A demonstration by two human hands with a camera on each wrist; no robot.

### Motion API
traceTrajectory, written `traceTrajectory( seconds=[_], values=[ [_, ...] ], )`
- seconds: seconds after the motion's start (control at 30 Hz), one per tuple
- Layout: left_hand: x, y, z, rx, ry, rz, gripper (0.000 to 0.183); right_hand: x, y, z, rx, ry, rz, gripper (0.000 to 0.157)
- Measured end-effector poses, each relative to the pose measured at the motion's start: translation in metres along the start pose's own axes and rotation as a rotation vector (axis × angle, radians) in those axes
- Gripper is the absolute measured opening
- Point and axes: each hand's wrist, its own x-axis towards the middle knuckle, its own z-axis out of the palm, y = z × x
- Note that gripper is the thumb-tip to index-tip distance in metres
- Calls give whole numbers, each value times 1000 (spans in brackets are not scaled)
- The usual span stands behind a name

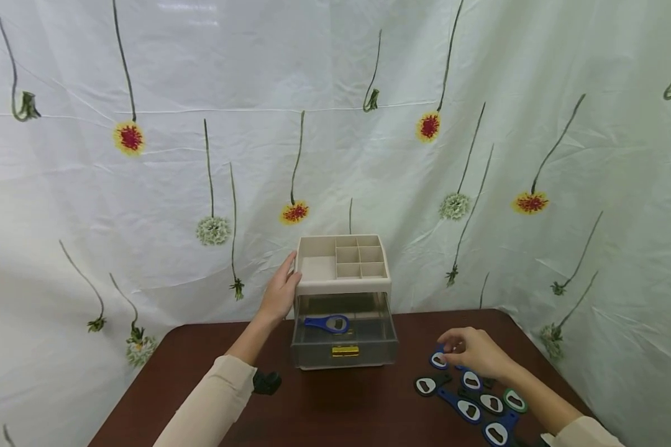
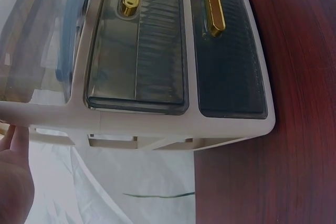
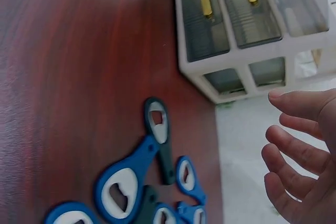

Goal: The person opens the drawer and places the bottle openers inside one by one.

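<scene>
Though fingers [image 1: 454, 335] overlap it, the bottle opener [image 1: 438, 360] seems blue, white-ringed.

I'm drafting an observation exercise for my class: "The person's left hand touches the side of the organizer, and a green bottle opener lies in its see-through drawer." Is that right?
Not quite: the bottle opener in the see-through drawer is blue, not green, as the head view shows. The left hand does touch the side of the organizer.

Head view looks down at the drawer box [image 1: 343, 287]; wrist views, close at its left, farther at right, share drawer fronts [image 2: 157, 66].
</scene>
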Motion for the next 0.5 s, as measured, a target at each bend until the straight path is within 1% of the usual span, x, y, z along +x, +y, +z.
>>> traceTrajectory(
  seconds=[0.1,0.2,0.3,0.4,0.5],
  values=[
    [1,1,0,-1,0,10,58,-4,11,5,15,-13,-9,33],
    [1,1,1,14,15,24,58,-8,24,11,27,-32,2,34],
    [1,4,1,23,17,13,58,-11,36,19,38,-57,22,35],
    [1,5,1,26,16,4,58,-16,46,26,74,-94,40,38],
    [0,5,0,31,16,-2,58,-20,58,32,104,-131,42,42]
  ],
)
